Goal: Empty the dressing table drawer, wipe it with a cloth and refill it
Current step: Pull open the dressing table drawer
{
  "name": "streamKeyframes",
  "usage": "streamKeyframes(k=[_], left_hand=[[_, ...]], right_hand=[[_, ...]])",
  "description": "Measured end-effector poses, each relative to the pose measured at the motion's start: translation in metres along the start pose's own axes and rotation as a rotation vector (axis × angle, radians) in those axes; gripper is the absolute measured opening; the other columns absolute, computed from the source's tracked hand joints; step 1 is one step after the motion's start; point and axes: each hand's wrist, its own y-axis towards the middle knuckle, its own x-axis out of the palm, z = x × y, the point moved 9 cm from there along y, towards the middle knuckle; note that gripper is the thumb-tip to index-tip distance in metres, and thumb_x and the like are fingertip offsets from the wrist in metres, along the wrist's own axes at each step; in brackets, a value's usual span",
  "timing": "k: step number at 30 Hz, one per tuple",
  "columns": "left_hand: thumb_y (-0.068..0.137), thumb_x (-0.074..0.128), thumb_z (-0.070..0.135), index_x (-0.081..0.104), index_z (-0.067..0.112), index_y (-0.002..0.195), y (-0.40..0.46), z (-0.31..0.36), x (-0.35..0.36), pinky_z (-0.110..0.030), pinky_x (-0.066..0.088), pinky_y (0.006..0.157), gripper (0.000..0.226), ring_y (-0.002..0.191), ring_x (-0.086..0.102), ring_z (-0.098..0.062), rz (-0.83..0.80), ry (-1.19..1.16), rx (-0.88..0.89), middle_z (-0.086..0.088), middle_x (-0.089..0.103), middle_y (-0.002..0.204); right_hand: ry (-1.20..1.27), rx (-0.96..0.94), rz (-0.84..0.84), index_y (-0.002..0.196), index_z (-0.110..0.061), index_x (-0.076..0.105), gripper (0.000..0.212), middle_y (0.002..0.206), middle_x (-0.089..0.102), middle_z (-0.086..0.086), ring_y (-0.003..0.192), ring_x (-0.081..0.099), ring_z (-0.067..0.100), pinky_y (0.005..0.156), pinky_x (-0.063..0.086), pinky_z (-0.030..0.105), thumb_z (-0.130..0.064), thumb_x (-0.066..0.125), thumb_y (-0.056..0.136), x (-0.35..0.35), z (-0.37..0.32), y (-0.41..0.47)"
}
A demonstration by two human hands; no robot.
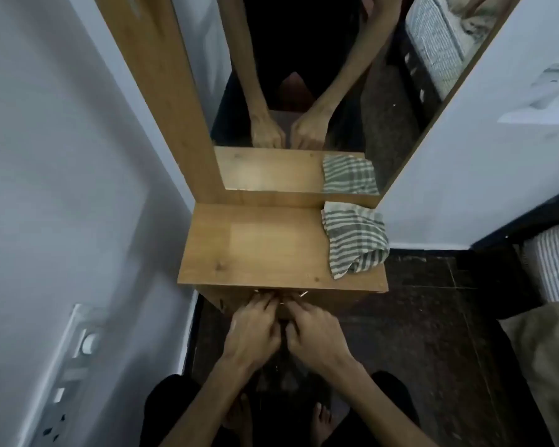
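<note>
A wooden dressing table (271, 250) stands below a tall mirror (304, 91). A green-and-white striped cloth (355, 240) lies crumpled on the right side of its top. Under the front edge, my left hand (252, 330) and my right hand (317, 333) sit side by side with fingers curled against the drawer front (336, 301). A small metal handle (302, 294) shows just above my fingers. The drawer looks closed and its inside is hidden.
A white wall with a switch and socket panel (68, 366) runs along the left. Dark tiled floor (433, 317) lies to the right, with bedding (549, 350) at the far right. My knees and bare feet are below the hands.
</note>
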Motion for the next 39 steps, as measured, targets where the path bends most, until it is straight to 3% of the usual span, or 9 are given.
streamKeyframes(k=[3, 9, 12, 19, 23, 25, 28, 31, 39], left_hand=[[0.075, 0.045, 0.026, 0.071, 0.011, 0.117, 0.003, -0.002, 0.015, -0.041, 0.054, 0.1, 0.051, 0.116, 0.063, -0.023, 0.038, 0.021, 0.053, -0.004, 0.071, 0.117], [0.079, 0.054, 0.029, 0.069, 0.009, 0.118, -0.009, 0.006, 0.014, -0.039, 0.053, 0.101, 0.046, 0.116, 0.061, -0.024, 0.166, 0.051, 0.099, -0.006, 0.07, 0.115], [0.081, 0.045, 0.037, 0.067, 0.009, 0.123, -0.011, 0.006, 0.013, -0.04, 0.051, 0.105, 0.056, 0.122, 0.059, -0.024, 0.157, 0.097, 0.077, -0.007, 0.069, 0.121], [0.086, 0.048, 0.034, 0.074, 0.022, 0.105, -0.083, 0.03, -0.009, -0.029, 0.057, 0.085, 0.035, 0.098, 0.069, -0.013, 0.228, 0.014, 0.131, 0.004, 0.074, 0.107], [0.083, 0.058, 0.02, 0.071, 0.02, 0.087, -0.116, 0.042, -0.036, -0.025, 0.057, 0.072, 0.013, 0.08, 0.065, -0.007, 0.436, -0.066, 0.188, 0.007, 0.07, 0.09], [0.08, 0.063, 0.014, 0.068, 0.017, 0.088, -0.123, 0.045, -0.05, -0.025, 0.054, 0.074, 0.01, 0.082, 0.062, -0.01, 0.536, -0.054, 0.194, 0.005, 0.067, 0.091], [0.08, 0.064, 0.013, 0.069, 0.015, 0.093, -0.125, 0.045, -0.062, -0.029, 0.052, 0.082, 0.014, 0.092, 0.06, -0.014, 0.592, -0.015, 0.151, 0.003, 0.066, 0.099], [0.086, 0.057, 0.02, 0.069, 0.018, 0.098, -0.124, 0.037, -0.06, -0.035, 0.051, 0.098, 0.017, 0.098, 0.061, -0.013, 0.519, 0.02, 0.062, 0.005, 0.068, 0.103], [0.088, 0.043, 0.029, 0.06, 0.025, 0.077, -0.14, 0.034, -0.056, -0.032, 0.051, 0.08, 0.021, 0.074, 0.062, -0.012, 0.415, 0.077, -0.011, 0.006, 0.068, 0.079]], right_hand=[[-0.026, -0.004, 0.045, 0.151, -0.024, 0.046, 0.064, 0.15, 0.056, 0.0, 0.117, 0.065, 0.033, 0.091, 0.054, 0.044, -0.023, 0.051, 0.087, 0.018, 0.005, 0.008], [-0.034, 0.022, 0.168, 0.14, -0.022, 0.057, 0.054, 0.139, 0.065, 0.0, 0.111, 0.067, 0.031, 0.088, 0.054, 0.041, -0.02, 0.053, 0.086, 0.018, 0.001, -0.002], [-0.001, 0.029, 0.205, 0.138, -0.02, 0.058, 0.052, 0.141, 0.063, 0.001, 0.114, 0.067, 0.031, 0.091, 0.053, 0.04, -0.019, 0.053, 0.086, 0.019, 0.001, -0.005], [-0.031, -0.106, 0.236, 0.105, -0.029, 0.067, 0.021, 0.107, 0.072, -0.009, 0.097, 0.069, 0.017, 0.079, 0.051, 0.029, -0.029, 0.052, 0.09, 0.019, -0.019, -0.077], [-0.009, -0.151, 0.447, 0.09, -0.03, 0.071, 0.013, 0.082, 0.071, -0.014, 0.071, 0.062, 0.004, 0.063, 0.046, 0.015, -0.029, 0.058, 0.089, -0.009, -0.023, -0.113], [0.019, -0.163, 0.594, 0.088, -0.029, 0.073, 0.01, 0.083, 0.072, -0.014, 0.071, 0.061, 0.001, 0.064, 0.038, 0.005, -0.022, 0.065, 0.088, -0.025, -0.024, -0.126], [0.012, -0.208, 0.684, 0.1, -0.021, 0.077, 0.017, 0.099, 0.075, -0.009, 0.091, 0.067, 0.008, 0.08, 0.046, 0.015, -0.019, 0.068, 0.087, -0.035, -0.03, -0.134], [-0.093, -0.161, 0.521, 0.103, -0.023, 0.073, 0.022, 0.096, 0.073, -0.008, 0.088, 0.065, 0.012, 0.089, 0.051, 0.032, -0.032, 0.056, 0.092, -0.02, -0.026, -0.126], [-0.146, -0.127, 0.369, 0.097, -0.021, 0.067, 0.026, 0.089, 0.072, -0.001, 0.081, 0.064, 0.018, 0.084, 0.05, 0.039, -0.035, 0.046, 0.097, -0.004, -0.024, -0.137]])
